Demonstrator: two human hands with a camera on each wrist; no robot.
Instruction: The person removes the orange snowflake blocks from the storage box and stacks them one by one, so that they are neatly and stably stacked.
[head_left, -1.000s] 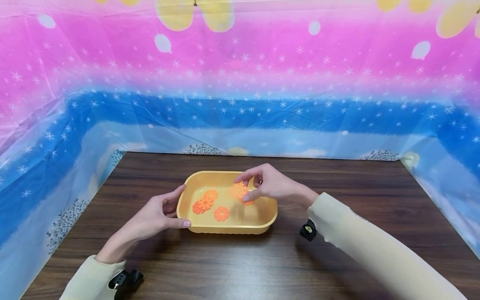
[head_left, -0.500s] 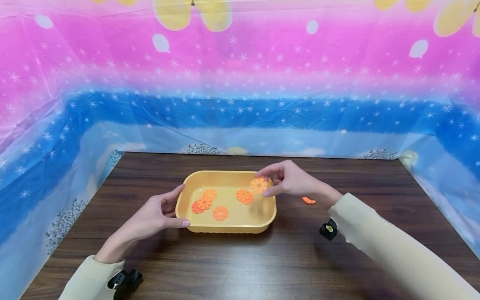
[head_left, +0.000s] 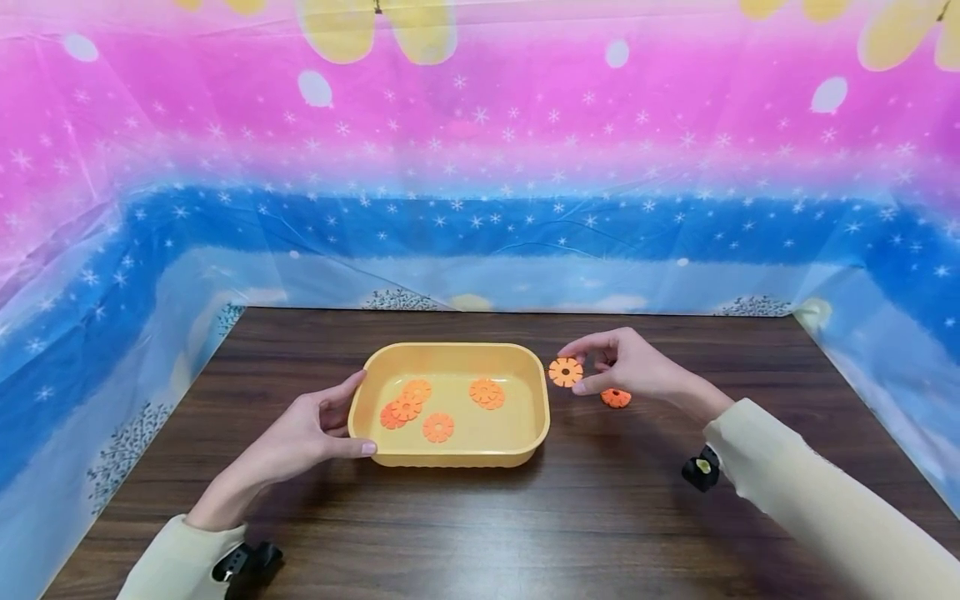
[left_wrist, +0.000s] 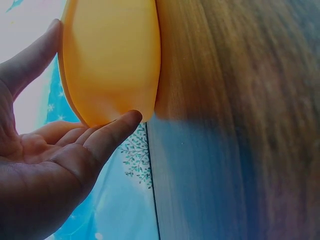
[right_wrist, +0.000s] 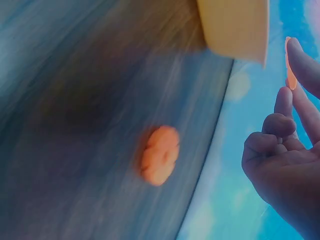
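A yellow plastic tray (head_left: 480, 442) stands on the table, with several flat orange notched discs (head_left: 438, 427) lying on its bottom. At the tray's left end my left hand (head_left: 311, 429) grips the wall, thumb at the near corner and fingers round the far side. My right hand (head_left: 630, 367) pinches one orange notched disc (head_left: 566, 372) between thumb and fingertips, just right of the tray's rim and above the table. Under that hand another orange disc (head_left: 617, 398) lies on the wood, partly hidden; the right wrist view shows this disc (right_wrist: 161, 155) blurred.
The dark wooden table (head_left: 465, 533) runs back to a pink and blue patterned cloth (head_left: 480, 225), which hangs behind it and on both sides. A black wrist camera (head_left: 701, 468) sits under the right sleeve, and another camera (head_left: 247, 565) at the left cuff.
My right hand has moved right, carrying a disc from inside the tray out past its right rim. The disc on the table has come into sight. My left hand stays on the tray.
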